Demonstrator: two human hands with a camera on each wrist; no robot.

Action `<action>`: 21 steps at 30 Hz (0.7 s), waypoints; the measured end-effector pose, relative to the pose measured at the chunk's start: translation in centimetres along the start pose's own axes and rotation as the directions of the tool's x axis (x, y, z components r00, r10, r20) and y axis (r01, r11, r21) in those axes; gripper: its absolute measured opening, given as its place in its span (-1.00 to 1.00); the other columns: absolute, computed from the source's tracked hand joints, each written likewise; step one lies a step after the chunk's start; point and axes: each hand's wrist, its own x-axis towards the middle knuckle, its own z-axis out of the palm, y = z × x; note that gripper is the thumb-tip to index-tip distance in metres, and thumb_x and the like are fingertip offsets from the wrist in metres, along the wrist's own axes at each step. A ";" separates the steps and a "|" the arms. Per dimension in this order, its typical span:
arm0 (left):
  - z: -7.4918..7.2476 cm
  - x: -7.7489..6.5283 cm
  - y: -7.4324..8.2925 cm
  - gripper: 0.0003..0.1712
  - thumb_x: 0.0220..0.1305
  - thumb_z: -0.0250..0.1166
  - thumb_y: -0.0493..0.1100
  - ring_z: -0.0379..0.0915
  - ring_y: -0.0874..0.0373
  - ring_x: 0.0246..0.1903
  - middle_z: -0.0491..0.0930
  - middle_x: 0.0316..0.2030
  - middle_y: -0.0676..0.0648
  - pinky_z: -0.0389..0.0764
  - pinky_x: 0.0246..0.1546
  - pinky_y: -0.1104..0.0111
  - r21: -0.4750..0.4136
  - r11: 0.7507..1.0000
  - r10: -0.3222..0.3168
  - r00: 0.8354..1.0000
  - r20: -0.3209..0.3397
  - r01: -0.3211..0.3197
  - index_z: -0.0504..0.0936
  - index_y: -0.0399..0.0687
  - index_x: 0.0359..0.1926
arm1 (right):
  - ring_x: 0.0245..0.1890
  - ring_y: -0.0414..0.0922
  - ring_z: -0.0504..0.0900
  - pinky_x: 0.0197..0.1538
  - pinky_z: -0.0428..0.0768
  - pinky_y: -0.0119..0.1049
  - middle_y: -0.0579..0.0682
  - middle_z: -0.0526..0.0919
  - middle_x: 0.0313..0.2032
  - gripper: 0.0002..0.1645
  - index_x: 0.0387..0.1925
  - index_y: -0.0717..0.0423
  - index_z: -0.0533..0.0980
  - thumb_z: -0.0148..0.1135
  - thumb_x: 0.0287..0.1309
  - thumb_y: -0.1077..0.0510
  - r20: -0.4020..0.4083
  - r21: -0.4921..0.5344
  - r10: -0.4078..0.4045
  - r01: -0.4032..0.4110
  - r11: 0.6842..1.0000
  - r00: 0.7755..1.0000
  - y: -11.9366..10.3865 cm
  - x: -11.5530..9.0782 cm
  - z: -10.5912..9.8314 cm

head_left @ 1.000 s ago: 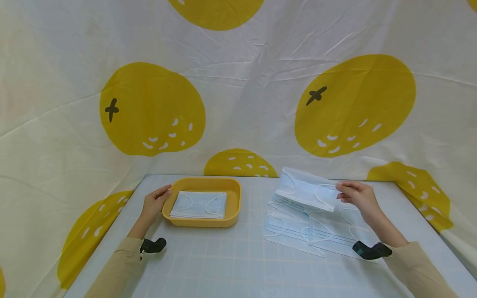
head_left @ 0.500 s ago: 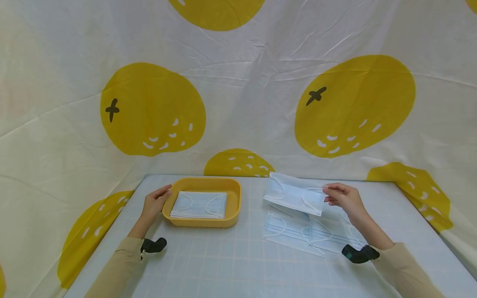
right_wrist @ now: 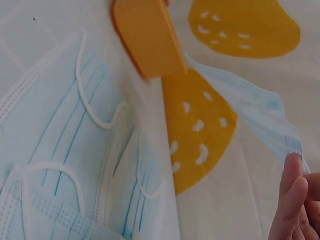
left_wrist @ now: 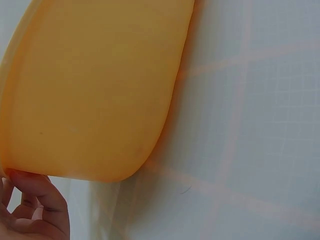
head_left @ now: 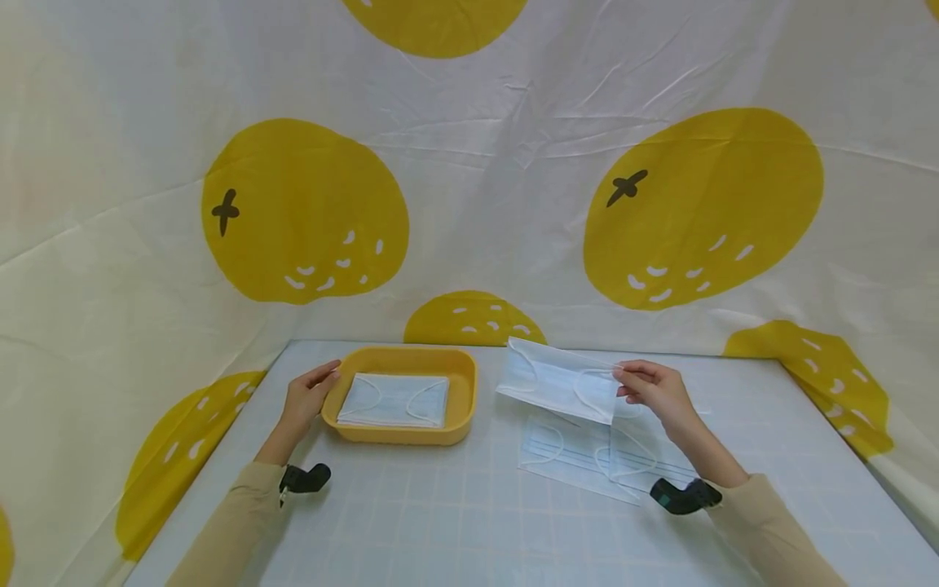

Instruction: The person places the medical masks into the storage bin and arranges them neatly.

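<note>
My left hand (head_left: 302, 408) holds the left end of a yellow tray (head_left: 402, 436); in the left wrist view the thumb (left_wrist: 47, 192) presses against the tray's wall near the rim. Inside the tray lies a pale blue face mask (head_left: 392, 399), its ear loops showing on top. Pinched by one corner in my right hand (head_left: 660, 399), another mask (head_left: 561, 379) hangs tilted above the table, to the right of the tray. Beneath it, several overlapping masks (head_left: 565, 461) lie flat. The right wrist view shows thumb and fingertip meeting on the held mask's end (right_wrist: 292, 142).
A pale, grid-patterned cloth covers the table (head_left: 411, 514). Close behind the table's far edge hangs a white curtain (head_left: 499, 228) with large yellow fruit prints. Each wrist carries a small black camera, such as the right wrist camera (head_left: 684, 496).
My right hand has moved left, carrying the pinched mask from over the loose masks toward the tray. The left hand and the tray keep their places.
</note>
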 end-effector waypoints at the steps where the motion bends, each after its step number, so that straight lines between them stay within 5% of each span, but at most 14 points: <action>1: 0.0 0.0 0.0 -0.44 0.42 0.09 0.04 0.40 0.28 -0.10 0.39 0.27 -0.24 0.50 -0.29 0.69 0.001 1.000 0.002 1.000 0.001 -0.002 0.37 -0.05 0.35 | -0.47 -0.32 0.65 -0.28 0.62 -0.51 -0.43 0.64 -0.48 -0.40 0.07 0.41 0.45 0.22 0.25 -0.05 0.003 0.008 0.001 -0.001 1.000 1.000 0.0 0.0 0.2; 7: 0.1 0.3 -0.2 -0.46 0.43 0.08 0.00 0.36 0.10 0.05 0.39 0.28 -0.23 0.45 -0.28 0.74 -0.006 1.000 0.018 1.000 -0.006 -0.018 0.38 -0.07 0.34 | -0.43 -0.25 0.67 -0.27 0.62 -0.51 -0.42 0.65 -0.46 -0.41 0.07 0.39 0.46 0.22 0.25 -0.04 0.031 0.036 -0.004 0.003 0.999 1.000 -0.1 0.2 1.2; 17: 0.3 0.3 -0.3 -0.47 0.40 0.12 0.01 0.36 0.37 -0.13 0.42 0.26 -0.23 0.47 -0.29 0.73 -0.019 0.999 0.033 0.999 -0.020 -0.033 0.43 -0.11 0.31 | -0.44 -0.27 0.65 -0.27 0.62 -0.51 -0.36 0.67 -0.44 -0.44 0.11 0.37 0.45 0.21 0.27 0.01 0.069 0.073 0.024 -0.029 0.997 0.997 -0.9 0.3 2.8; 21: 0.2 0.2 -0.4 -0.48 0.42 0.11 -0.01 0.38 0.31 -0.08 0.41 0.27 -0.22 0.47 -0.28 0.72 -0.020 0.999 0.037 0.999 -0.012 -0.037 0.42 -0.11 0.31 | -0.44 -0.27 0.65 -0.27 0.62 -0.50 -0.32 0.68 -0.44 -0.45 0.09 0.36 0.46 0.22 0.27 0.00 0.092 0.068 0.027 -0.034 0.997 0.995 -1.3 0.3 4.0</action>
